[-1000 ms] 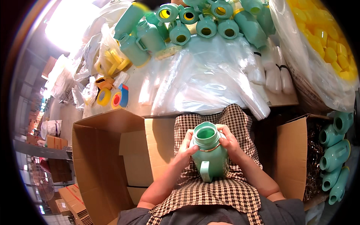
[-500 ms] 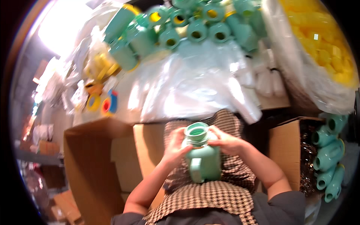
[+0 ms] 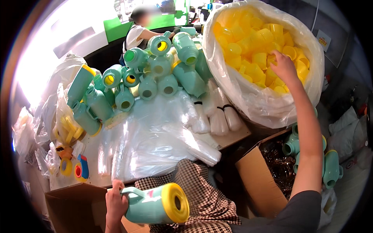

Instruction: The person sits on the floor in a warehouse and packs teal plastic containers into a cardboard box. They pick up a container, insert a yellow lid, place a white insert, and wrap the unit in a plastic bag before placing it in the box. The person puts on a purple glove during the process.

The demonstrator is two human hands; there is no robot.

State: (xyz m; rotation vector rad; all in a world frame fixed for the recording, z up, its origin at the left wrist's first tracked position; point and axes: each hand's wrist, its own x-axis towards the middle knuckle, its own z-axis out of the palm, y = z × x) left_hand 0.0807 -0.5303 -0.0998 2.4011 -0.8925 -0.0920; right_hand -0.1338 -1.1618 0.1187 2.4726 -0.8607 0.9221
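Note:
My left hand [image 3: 115,202] grips the handle of a mint-green plastic jug [image 3: 149,205] lying on its side over my lap, its mouth fitted with a yellow lid [image 3: 175,202] facing right. My right hand [image 3: 284,66] reaches far up into a big clear plastic bag [image 3: 268,105] full of yellow plastic cups [image 3: 252,46], fingers down among them. Whether it holds one I cannot tell.
A pile of mint-green jugs [image 3: 155,73] lies on the table behind crumpled clear plastic bags [image 3: 151,136]. Tape rolls [image 3: 74,169] sit at the left. An open cardboard box [image 3: 268,174] with more jugs [image 3: 330,167] stands at my right. Another person [image 3: 140,31] works beyond the table.
Both hands were on the green jug in my lap. Now the jug lies sideways with a yellow lid, held only by my left hand, and my right hand has reached up into the bag of cups.

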